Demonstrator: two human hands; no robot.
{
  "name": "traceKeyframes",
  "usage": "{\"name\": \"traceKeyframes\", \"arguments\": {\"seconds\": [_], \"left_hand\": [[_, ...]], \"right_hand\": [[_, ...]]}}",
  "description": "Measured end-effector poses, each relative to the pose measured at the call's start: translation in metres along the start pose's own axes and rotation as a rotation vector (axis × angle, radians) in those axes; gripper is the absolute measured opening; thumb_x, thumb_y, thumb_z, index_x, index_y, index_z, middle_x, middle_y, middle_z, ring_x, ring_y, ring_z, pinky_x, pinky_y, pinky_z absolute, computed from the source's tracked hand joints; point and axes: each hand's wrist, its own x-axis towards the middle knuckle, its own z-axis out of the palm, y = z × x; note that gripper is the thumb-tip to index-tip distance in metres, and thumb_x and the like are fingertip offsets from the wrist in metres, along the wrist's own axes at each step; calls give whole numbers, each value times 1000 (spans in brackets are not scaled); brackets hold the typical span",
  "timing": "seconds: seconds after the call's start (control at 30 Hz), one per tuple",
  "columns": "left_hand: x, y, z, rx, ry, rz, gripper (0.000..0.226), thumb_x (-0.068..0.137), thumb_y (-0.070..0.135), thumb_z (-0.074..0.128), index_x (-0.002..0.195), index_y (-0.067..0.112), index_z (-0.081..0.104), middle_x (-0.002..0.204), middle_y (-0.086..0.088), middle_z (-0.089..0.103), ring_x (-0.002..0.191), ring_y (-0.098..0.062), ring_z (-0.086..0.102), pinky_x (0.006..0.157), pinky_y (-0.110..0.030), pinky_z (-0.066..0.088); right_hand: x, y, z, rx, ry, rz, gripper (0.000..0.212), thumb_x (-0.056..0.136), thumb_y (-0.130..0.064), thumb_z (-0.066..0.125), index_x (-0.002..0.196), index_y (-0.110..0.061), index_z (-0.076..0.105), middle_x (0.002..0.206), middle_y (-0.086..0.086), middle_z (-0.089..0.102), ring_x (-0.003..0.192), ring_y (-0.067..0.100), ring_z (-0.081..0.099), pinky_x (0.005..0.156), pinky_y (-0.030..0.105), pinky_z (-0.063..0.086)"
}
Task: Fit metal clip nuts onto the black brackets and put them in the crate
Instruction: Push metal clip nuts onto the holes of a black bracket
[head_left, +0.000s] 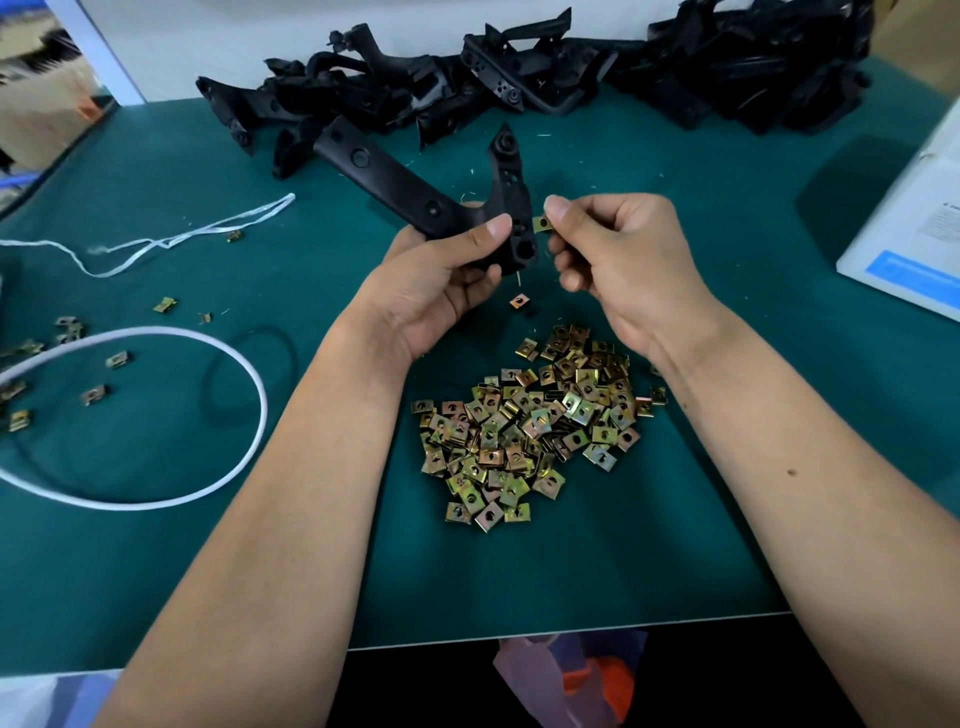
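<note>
Left hand (441, 275) grips a black bracket (415, 192) above the green mat (675, 519); right hand (618, 260) pinches one clip nut (542, 224) at the bracket's edge. Loose clip nuts (530, 426) lie heaped below; spare brackets (519, 78) are piled behind.

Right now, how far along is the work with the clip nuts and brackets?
Done: nothing that I can confirm; no crate is in view. In hand: the left hand grips one bracket, and the right hand pinches a clip nut at its edge, not yet pushed on. Left: a big bracket pile at the back of the mat and a nut pile near the person, so most of the work remains.
</note>
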Motion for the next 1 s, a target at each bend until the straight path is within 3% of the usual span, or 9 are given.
{"name": "traceKeyframes", "arguments": {"seconds": [0.43,0.73,1.0], "left_hand": [[3,-6,-2,-62,-48,-10,5,90,5,70,90,10,68,84,-3,75,63,-7,66,57,-17,53],[2,-6,-1,-93,-58,-30,15,76,12,77,88,10,70,88,-5,76,72,-11,69,58,-17,54],[2,-7,4,-33,-6,-19,4,91,5,71,88,8,70,86,-5,75,74,-12,68,57,-17,53]], "right_hand": [[-1,3,2,3,22,-24,22,99,-15,69,79,-7,70,63,0,60,56,10,53,45,20,40],[-3,4,5,9,31,-34,21,99,-15,68,79,-7,69,59,-4,57,55,9,51,43,20,38],[-4,4,6,3,77,17,22,98,-18,70,78,-8,68,55,-7,55,49,7,47,41,19,33]]}}
